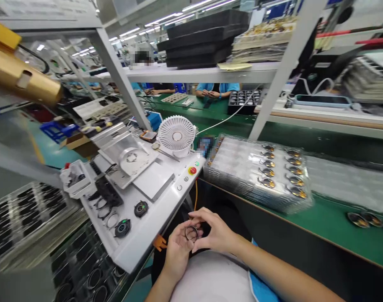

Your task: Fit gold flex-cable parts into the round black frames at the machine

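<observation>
A thin dark ring [191, 233] is held between both hands, low in the middle of the head view. My left hand [178, 245] cups it from the left, fingers curled under and around it. From the right, my right hand [214, 231] reaches over with thumb and index finger bent about the ring's edge. On the white machine table to the left lie a round dark watch part [141, 208] and another one [122, 228] with a green spot. Beside them are a pale ring [112, 220] and dark frames [102, 208].
A white fan [177, 136] stands at the machine's back, near a red button [192, 170]. Stacked clear trays [257, 176] with round parts are on the green bench at right. A white bin [77, 179] sits left. Across the bench, a person's hands [211, 94] are visible.
</observation>
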`<action>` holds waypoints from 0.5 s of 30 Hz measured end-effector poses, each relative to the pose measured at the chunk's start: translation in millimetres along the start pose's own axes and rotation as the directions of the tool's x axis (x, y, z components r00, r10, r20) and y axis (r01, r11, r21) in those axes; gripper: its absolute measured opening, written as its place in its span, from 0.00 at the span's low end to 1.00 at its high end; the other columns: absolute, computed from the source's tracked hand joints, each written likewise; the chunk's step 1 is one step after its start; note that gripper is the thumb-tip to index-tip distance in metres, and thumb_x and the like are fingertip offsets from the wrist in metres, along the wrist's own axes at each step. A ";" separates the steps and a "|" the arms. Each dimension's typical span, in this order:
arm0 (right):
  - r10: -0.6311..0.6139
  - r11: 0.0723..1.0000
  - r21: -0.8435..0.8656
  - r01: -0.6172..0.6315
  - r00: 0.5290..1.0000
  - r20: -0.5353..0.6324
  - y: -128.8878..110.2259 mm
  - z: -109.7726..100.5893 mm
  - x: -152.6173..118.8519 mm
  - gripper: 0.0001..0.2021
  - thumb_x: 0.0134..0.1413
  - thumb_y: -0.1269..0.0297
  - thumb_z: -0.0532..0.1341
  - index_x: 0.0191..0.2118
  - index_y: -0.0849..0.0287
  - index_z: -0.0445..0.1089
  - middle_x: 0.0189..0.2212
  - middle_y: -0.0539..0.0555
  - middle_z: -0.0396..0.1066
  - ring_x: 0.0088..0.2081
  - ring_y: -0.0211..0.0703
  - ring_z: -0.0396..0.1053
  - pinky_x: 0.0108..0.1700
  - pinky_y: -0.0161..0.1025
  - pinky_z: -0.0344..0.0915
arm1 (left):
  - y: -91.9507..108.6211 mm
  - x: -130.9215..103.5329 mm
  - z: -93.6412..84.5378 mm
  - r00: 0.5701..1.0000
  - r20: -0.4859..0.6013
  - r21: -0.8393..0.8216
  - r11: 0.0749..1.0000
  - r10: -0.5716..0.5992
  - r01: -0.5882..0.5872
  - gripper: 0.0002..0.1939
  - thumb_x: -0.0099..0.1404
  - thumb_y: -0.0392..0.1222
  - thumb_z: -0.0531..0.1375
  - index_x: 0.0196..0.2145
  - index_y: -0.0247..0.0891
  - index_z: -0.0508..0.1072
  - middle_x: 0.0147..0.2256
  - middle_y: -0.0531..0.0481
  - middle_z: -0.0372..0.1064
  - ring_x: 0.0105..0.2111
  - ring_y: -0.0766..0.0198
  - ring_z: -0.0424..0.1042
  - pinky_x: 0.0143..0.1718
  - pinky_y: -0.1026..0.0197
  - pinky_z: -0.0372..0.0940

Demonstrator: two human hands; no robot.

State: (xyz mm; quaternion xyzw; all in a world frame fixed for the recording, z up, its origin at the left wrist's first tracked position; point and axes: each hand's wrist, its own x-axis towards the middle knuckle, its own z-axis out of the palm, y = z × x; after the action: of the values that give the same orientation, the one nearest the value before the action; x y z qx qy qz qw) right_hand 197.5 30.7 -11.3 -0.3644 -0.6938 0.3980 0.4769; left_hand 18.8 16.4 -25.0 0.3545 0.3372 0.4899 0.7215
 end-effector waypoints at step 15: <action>0.422 0.173 -0.664 -0.727 0.664 -0.617 -26.2 -336.5 92.3 0.09 0.55 0.78 0.66 0.41 0.63 0.80 0.39 0.62 0.79 0.45 0.55 0.77 0.50 0.44 0.69 | -16.9 -2.4 -20.4 0.990 -0.134 0.183 0.983 0.035 -0.010 0.29 0.47 0.56 0.78 0.45 0.41 0.84 0.39 0.38 0.83 0.42 0.50 0.82 0.46 0.55 0.75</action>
State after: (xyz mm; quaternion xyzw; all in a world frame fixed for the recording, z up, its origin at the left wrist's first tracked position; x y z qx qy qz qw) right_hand 488.7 170.4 123.4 -0.8443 -0.5176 0.0691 0.1202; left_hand 9.0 13.3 -49.6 0.3881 0.4250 0.4886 0.6557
